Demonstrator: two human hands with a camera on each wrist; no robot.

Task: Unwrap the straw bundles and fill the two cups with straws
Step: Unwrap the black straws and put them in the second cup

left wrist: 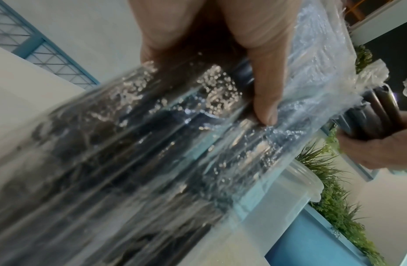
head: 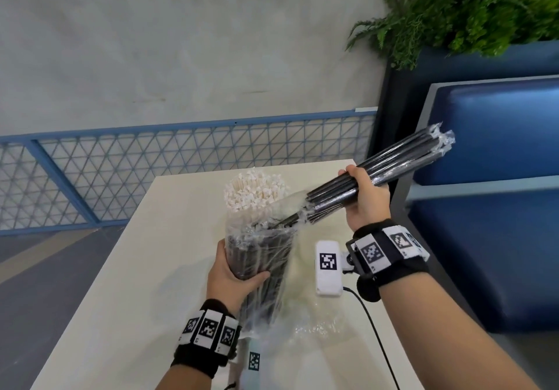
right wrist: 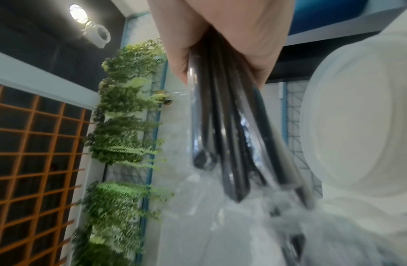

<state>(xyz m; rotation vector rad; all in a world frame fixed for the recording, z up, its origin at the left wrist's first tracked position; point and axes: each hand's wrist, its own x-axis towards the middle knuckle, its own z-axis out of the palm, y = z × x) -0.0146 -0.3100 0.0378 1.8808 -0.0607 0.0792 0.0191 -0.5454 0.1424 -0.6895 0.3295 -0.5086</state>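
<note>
A plastic-wrapped bundle of black straws [head: 263,256] is gripped by the left hand [head: 231,274] above the table [head: 127,268]; a handful of black straws [head: 378,169] is clasped by the right hand [head: 366,199].

Even, bright light; wrist views motion-blurred; ceiling lamp [right wrist: 77,13] glares; wide-angle edges bend.

A pale cream table [head: 169,268] by the blue mesh railing.

On its top, toward the far end, stands a cup of white straws [head: 255,191], packed tight and upright. Nearer the front edge lies crumpled clear plastic wrap [head: 305,333], loose and flat on the surface. A translucent cup [left wrist: 297,181] shows from the left wrist view beside the wrapped bundle; whether it rests on the tabletop cannot be told.
</note>
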